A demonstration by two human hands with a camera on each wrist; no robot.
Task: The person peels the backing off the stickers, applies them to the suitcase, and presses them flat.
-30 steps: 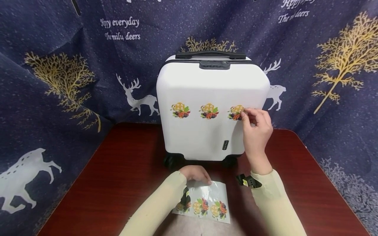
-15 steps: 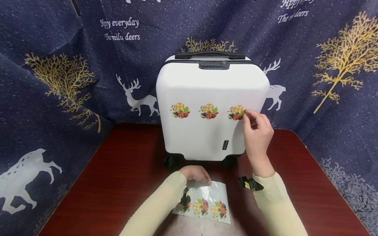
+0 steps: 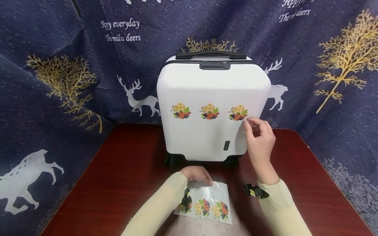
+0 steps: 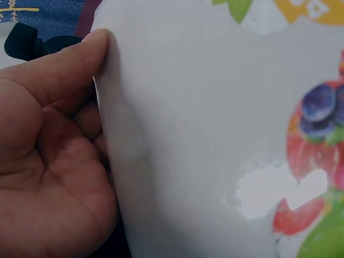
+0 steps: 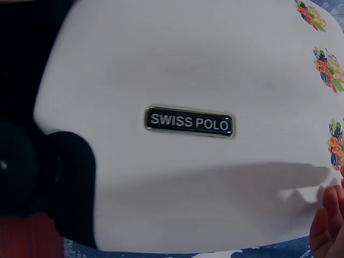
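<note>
A white suitcase (image 3: 195, 137) stands upright with three fruit stickers in a row across its front. My right hand (image 3: 261, 139) is just below and right of the rightmost sticker (image 3: 238, 113), fingers bent and thumb close to the index finger, with nothing visible between them. Only its fingertips (image 5: 330, 215) show at the right wrist view's edge. Low in the head view, my left hand (image 3: 196, 173) pinches the upper edge of a glossy white sticker sheet (image 3: 220, 193). In the left wrist view the thumb (image 4: 70, 67) lies on the sheet's near face, the other fingers behind it.
The suitcase rests on a dark red table (image 3: 133, 157) in front of a blue curtain (image 3: 130, 62) printed with deer and trees. A SWISS POLO badge (image 5: 189, 122) is fixed on its lower front. Black wheels (image 3: 171, 160) stick out underneath.
My right hand has drawn away from the rightmost sticker, down and to the right, leaving the sticker on the suitcase fully visible. The left hand and the sheet stay in place.
</note>
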